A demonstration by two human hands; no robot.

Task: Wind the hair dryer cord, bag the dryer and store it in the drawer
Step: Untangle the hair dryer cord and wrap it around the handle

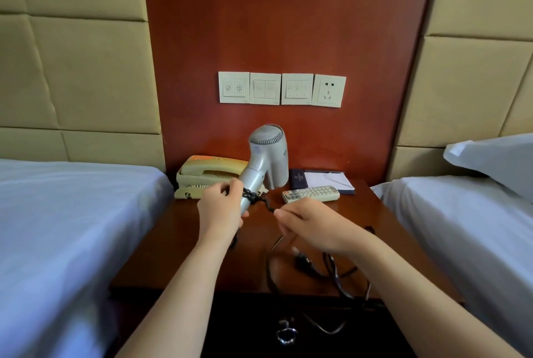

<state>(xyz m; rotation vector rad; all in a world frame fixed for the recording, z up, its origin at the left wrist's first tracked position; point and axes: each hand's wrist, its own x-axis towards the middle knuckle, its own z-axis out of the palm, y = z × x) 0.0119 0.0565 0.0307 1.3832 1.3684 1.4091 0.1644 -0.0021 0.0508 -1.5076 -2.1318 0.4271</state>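
Observation:
A silver-grey hair dryer (266,152) is held above the nightstand, nozzle pointing down and handle slanting toward me. My left hand (220,209) grips the lower end of the handle, where a few turns of black cord (251,197) wrap around it. My right hand (305,223) pinches the cord a short way from the handle. The loose part of the cord (336,274) lies in loops on the nightstand, with the black plug (305,264) among them, and hangs over the front edge. A dark drawer front with a metal pull (285,333) sits below, shut.
On the wooden nightstand (178,248) stand a beige telephone (207,174), a white remote (311,193) and a dark folder with a notepad (323,180). Beds with white sheets flank it, left (72,227) and right (467,227). Wall switches and a socket (330,90) are above.

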